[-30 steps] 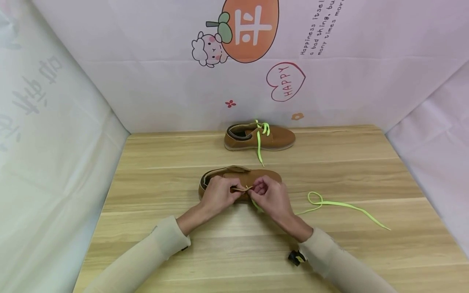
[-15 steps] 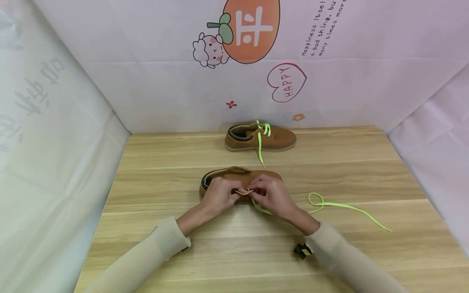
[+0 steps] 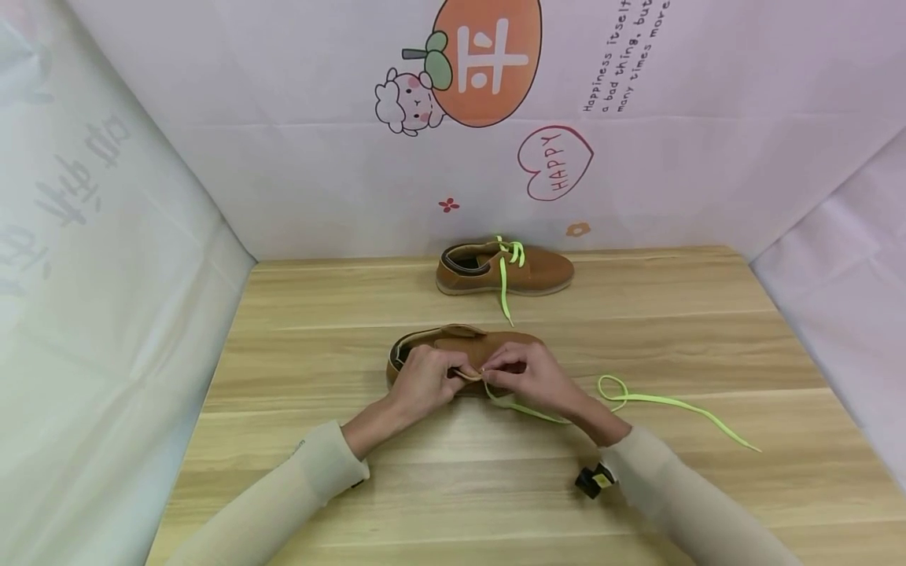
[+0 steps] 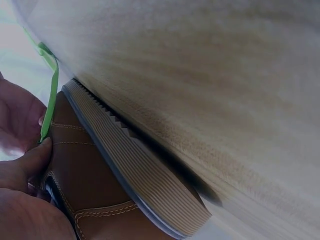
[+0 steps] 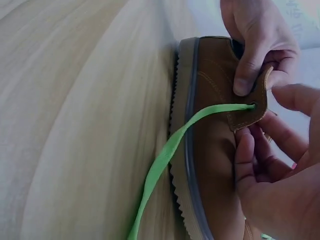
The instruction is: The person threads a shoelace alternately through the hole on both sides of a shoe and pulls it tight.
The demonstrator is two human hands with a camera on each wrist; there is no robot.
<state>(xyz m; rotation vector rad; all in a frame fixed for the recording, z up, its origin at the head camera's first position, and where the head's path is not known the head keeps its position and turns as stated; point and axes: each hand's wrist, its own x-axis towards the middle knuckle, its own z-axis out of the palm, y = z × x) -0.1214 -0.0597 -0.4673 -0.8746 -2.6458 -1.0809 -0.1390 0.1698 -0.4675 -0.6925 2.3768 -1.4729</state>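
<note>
A brown leather shoe (image 3: 460, 344) lies on the table, toe to the right. My left hand (image 3: 423, 381) pinches its near eyelet flap (image 5: 247, 114) between thumb and fingers and lifts it from the upper. A lime-green shoelace (image 5: 172, 142) enters a hole in that flap from the outer side. My right hand (image 3: 534, 379) is at the flap's front edge, thumb and forefinger pinching the lace end at the inner side; that end is mostly hidden by the fingers. In the left wrist view, the shoe's ribbed sole (image 4: 125, 150) faces the camera.
Behind stands a matching brown shoe (image 3: 545, 269) with lime laces through its eyelets, one end hanging onto the table. The loose lace (image 3: 679, 403) trails right across the wooden table (image 3: 318, 503), with a small loop. White printed cloth (image 3: 318, 181) walls the back and sides.
My right hand and forearm have shifted slightly right, and more of the lace shows below that hand. The left hand keeps its grip on the flap. The head view has tilted slightly.
</note>
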